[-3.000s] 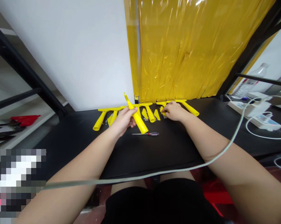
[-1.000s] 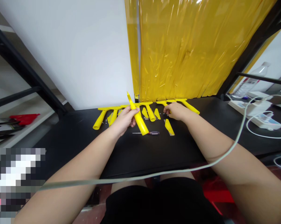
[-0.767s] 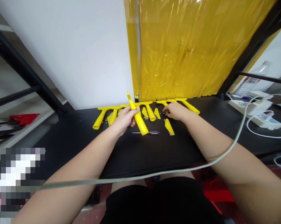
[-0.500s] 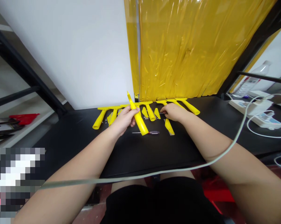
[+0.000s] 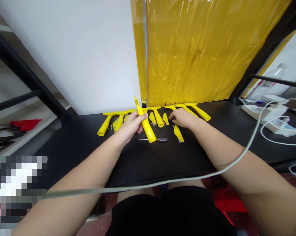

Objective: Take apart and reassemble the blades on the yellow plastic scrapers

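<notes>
My left hand (image 5: 133,125) is closed around a yellow T-shaped plastic handle (image 5: 148,129), held above the table with its wide round end toward me. My right hand (image 5: 181,117) is down at the tabletop, fingertips drawn together near small metal bits; whatever they hold is too small to make out. Just below it lies a yellow flat piece (image 5: 178,133) with a metallic edge. A screwdriver (image 5: 162,139) lies behind the held handle, which hides part of its shaft. Another small yellow piece (image 5: 165,119) lies left of my right hand.
Several similar yellow handles, one at the left (image 5: 104,126) and one at the right (image 5: 202,113), line the back of the black table (image 5: 148,164). A pale cable (image 5: 182,179) crosses in front of my arms. Power strips (image 5: 273,123) and a plastic bottle (image 5: 266,83) stand right.
Almost nothing differs. The fingers of my right hand have shifted very slightly at the tabletop, while my left hand keeps the yellow handle in the same place.
</notes>
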Demonstrator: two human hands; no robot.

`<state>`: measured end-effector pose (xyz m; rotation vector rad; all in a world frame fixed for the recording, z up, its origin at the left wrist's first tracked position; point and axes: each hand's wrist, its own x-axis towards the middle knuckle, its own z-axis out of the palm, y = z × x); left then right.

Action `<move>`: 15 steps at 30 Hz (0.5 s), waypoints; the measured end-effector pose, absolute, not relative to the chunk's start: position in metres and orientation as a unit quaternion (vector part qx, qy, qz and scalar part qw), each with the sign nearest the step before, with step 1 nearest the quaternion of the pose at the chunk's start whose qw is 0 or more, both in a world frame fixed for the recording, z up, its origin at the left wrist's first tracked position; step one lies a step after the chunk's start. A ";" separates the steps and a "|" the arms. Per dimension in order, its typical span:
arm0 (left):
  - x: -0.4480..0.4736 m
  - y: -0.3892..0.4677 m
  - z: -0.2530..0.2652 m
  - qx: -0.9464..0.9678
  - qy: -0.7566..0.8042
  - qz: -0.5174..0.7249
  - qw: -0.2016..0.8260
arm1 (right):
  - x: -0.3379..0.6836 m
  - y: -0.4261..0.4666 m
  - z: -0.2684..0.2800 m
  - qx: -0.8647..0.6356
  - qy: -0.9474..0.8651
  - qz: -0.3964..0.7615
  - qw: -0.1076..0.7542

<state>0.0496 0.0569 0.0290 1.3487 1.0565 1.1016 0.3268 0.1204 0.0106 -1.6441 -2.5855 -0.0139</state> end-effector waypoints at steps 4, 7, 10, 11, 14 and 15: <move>0.049 0.058 0.027 0.567 0.439 0.460 0.524 | 0.324 0.115 0.016 -0.551 -0.833 0.012 0.039; 0.049 0.058 0.028 0.571 0.441 0.460 0.518 | 0.322 0.113 0.019 -0.549 -0.833 0.036 0.053; 0.050 0.057 0.028 0.571 0.443 0.459 0.517 | 0.321 0.112 0.020 -0.548 -0.834 0.043 0.057; 0.050 0.057 0.028 0.570 0.442 0.459 0.519 | 0.321 0.113 0.020 -0.548 -0.833 0.043 0.057; 0.050 0.056 0.029 0.567 0.439 0.459 0.525 | 0.321 0.114 0.020 -0.555 -0.829 0.040 0.054; 0.050 0.056 0.029 0.567 0.439 0.459 0.525 | 0.321 0.114 0.020 -0.558 -0.827 0.039 0.052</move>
